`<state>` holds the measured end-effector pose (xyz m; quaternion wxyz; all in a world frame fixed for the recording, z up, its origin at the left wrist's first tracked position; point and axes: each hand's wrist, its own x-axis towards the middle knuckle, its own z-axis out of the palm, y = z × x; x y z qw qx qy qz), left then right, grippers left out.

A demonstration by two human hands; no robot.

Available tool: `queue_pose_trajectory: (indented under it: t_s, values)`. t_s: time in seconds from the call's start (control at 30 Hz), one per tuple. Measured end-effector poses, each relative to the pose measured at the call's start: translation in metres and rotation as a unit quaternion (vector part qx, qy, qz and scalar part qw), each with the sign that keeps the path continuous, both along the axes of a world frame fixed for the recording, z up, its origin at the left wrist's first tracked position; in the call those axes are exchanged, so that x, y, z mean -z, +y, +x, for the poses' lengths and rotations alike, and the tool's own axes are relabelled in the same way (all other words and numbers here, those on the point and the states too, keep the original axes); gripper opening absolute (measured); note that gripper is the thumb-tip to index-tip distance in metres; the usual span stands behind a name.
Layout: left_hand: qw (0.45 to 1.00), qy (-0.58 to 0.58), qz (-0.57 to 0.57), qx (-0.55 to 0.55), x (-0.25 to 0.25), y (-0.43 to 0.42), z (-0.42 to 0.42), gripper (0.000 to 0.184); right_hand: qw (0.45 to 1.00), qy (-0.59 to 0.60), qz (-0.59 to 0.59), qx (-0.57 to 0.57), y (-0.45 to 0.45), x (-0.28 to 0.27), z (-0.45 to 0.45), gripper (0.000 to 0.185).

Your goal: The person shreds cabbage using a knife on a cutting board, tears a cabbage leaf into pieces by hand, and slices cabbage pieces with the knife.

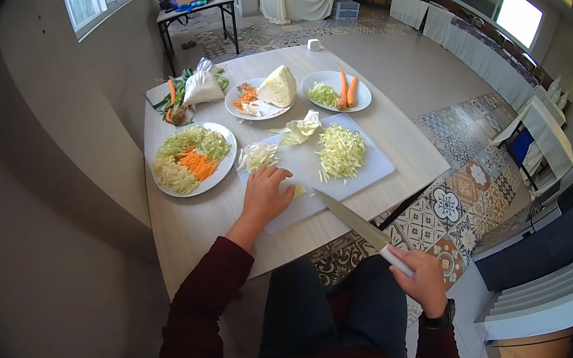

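My right hand is closed around the white handle of a kitchen knife, whose long blade points up and left, its tip over the front edge of the white cutting board. On the board's left part rests my left hand, fingers apart and holding nothing that I can see. A small yellowish piece lies beside its thumb. Just beyond the fingers is a small heap of pale shreds. Shredded cabbage is piled on the board's right side, with a loose cabbage leaf behind.
A plate of shredded vegetables stands left. Behind the board are a plate with a cabbage wedge and a plate with carrots. A bag of white contents sits by greens at the back left, near the wall.
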<state>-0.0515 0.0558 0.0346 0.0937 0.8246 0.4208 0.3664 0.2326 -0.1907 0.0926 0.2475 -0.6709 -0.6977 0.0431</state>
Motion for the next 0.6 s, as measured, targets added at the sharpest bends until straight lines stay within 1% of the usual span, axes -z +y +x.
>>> queue_pose_trajectory:
  t_s: [0.07, 0.2, 0.3, 0.4, 0.53, 0.6]
  values:
    - [1.0, 0.01, 0.0, 0.002, 0.0, 0.0, -0.001, 0.024, 1.0, 0.003, 0.015, 0.003, 0.008, -0.002, 0.005, 0.043]
    - [1.0, 0.025, 0.002, 0.004, 0.004, 0.002, -0.002, 0.023, 0.996, 0.084, 0.01, -0.015, 0.008, -0.013, 0.009, 0.041]
    - [1.0, 0.005, -0.016, -0.015, 0.006, 0.004, -0.001, 0.021, 0.991, 0.123, -0.046, -0.028, -0.002, -0.021, 0.012, 0.041]
    - [0.998, -0.013, -0.041, -0.039, 0.008, 0.008, -0.003, 0.019, 0.986, 0.141, -0.064, -0.058, -0.002, -0.015, 0.018, 0.04]
    - [0.998, -0.021, -0.04, -0.045, 0.009, 0.009, -0.002, 0.019, 0.986, 0.147, -0.066, -0.036, 0.017, -0.014, 0.014, 0.04]
    - [0.999, -0.012, -0.023, -0.044, 0.008, 0.008, -0.002, 0.022, 0.984, 0.162, -0.069, -0.02, 0.03, -0.01, 0.014, 0.04]
